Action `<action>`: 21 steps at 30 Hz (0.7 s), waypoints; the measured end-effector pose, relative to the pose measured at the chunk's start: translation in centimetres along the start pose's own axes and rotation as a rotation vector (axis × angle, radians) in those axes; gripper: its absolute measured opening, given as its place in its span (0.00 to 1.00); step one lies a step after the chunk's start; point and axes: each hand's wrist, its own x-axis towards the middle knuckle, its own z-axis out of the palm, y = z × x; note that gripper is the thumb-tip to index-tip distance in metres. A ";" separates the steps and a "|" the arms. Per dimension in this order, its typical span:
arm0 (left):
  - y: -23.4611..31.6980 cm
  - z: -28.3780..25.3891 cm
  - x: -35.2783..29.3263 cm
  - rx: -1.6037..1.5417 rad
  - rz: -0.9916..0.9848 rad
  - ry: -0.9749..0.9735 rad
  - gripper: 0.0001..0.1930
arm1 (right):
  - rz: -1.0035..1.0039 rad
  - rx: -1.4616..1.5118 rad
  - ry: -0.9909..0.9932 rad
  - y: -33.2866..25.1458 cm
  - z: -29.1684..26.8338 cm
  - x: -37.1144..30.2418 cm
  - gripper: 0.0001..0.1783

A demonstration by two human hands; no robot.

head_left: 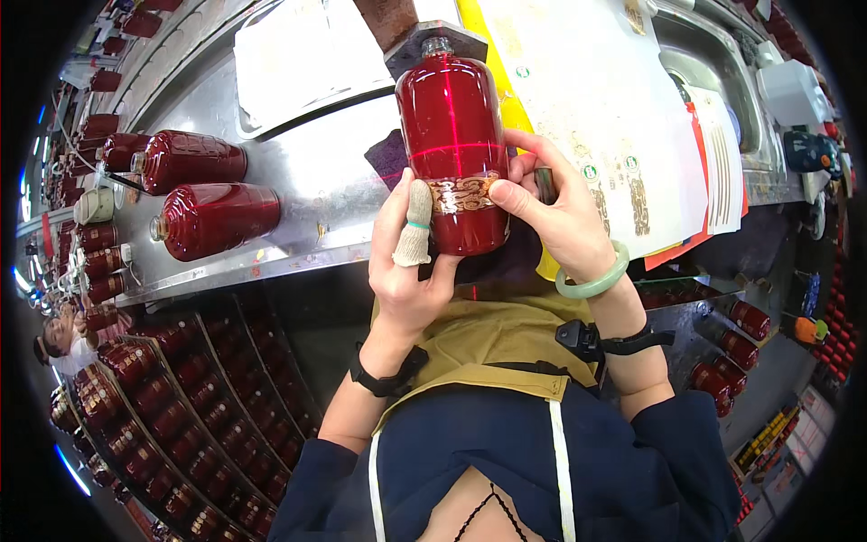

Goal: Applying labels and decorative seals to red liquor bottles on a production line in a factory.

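A dark red glass bottle lies on its side in front of me, its clear neck pointing away against a grey metal block. Around its lower part runs a gold ornamental decal. My left hand grips the bottle's left side and base. One of its fingers wears a knitted cover with a teal band. On the right, my right hand has its thumb pressed on the decal and its fingers against the bottle. A small dark piece shows among those fingers; its kind is unclear. Red light lines cross the glass.
Two red bottles lie on the metal bench to the left, with another behind. White paper rests at the far left. Decal sheets cover the right side, before a sink. Racks of red bottles stand lower left.
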 end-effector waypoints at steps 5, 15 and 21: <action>1.0 -0.3 0.2 0.018 -0.006 -0.088 0.43 | -0.014 -0.015 0.004 0.3 -0.1 0.0 0.35; 4.3 -0.1 1.8 0.295 0.017 -0.205 0.46 | 0.069 0.157 -0.022 -0.9 -1.4 -0.1 0.27; 5.0 0.0 2.2 0.308 -0.047 -0.199 0.45 | -0.261 0.007 0.181 -2.0 -0.7 -0.2 0.17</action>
